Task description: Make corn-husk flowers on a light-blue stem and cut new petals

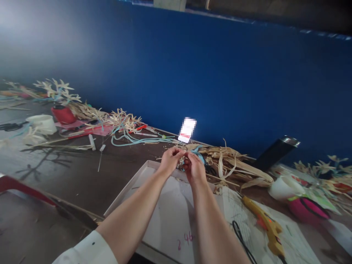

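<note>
Forearms (134, 211) point to twelve o'clock; left hand (172, 159), right hand (195, 165) pinched narrow, contents unclear; light, steady pressure suits.

- My left sleeve (86, 253) is white, a pale, light-looking fabric with a plain, neat edge.
- One small, dark, roundish spot (93, 243) marks it.
- My left forearm (134, 207) is bare beyond that edge.
- My right forearm (210, 220) shows bare too.
- My left hand (171, 159) and right hand (196, 168) are bare.

Piece (181, 160) between hands (171, 160) (196, 167) — indistinct (phone screen (187, 129) blurred)
</note>
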Available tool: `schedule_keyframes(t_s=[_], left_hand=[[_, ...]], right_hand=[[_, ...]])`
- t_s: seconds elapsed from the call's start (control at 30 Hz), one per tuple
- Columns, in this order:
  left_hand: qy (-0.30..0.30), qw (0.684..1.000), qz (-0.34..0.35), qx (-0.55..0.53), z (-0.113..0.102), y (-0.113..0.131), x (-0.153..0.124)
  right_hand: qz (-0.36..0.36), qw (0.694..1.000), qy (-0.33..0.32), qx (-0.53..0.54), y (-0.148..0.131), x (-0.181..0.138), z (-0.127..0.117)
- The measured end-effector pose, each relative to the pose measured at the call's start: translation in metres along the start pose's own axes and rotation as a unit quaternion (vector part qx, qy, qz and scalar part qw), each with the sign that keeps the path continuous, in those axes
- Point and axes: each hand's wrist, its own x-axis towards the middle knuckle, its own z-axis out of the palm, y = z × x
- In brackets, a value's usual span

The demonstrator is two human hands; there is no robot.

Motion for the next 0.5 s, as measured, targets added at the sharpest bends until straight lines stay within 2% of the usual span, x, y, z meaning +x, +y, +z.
schedule_keyframes(t_s=[0.17,0.3,0.43,0.5], left_hand=[[0.010,1.000,-0.004,-0.012,0.001,-0.004,0.002],[0.050,0.999,-0.005,0.014,0.001,-0.010,0.004],[0.094,0.994,0.033,0.054,-0.001,-0.016,0.007],[0.114,0.990,0.044,0.074,-0.003,-0.017,0.007]], right_hand=[[-0.014,0.998,0.047,0.045,-0.004,0.003,-0.002],[-0.080,0.991,0.083,0.066,-0.013,0.007,-0.010],[-0.149,0.977,0.142,0.061,-0.021,0.015,-0.025],[-0.154,0.971,0.174,0.049,-0.023,0.020,-0.032]])
